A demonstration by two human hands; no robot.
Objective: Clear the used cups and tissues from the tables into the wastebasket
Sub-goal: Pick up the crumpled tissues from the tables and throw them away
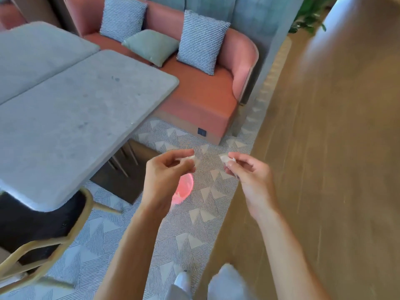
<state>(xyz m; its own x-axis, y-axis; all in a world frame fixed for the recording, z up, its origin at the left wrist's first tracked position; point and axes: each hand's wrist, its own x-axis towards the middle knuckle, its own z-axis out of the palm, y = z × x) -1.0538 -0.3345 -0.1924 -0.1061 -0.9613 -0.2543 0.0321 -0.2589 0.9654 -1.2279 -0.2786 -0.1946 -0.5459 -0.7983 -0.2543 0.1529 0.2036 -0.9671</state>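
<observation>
1. Tissue scraps are in both hands: the left hand point(166, 169) pinches one white bit point(191, 158), the right hand point(246, 172) another point(225, 158), each grip closed on its scrap.
2. Below the left hand sits a pink wastebasket point(184, 189), seemingly with paper inside.
3. Both grey tables point(82, 109) look bare, so clearing seems nearly finished.
4. No writing is readable.

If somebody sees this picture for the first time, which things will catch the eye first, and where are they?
First come the two hands in the lower middle: the left hand and the right hand each pinch a small white tissue piece over the patterned rug. Just below the left hand sits a pink wastebasket. Behind, a salmon sofa with checked cushions stands beside the grey table at the left.
</observation>
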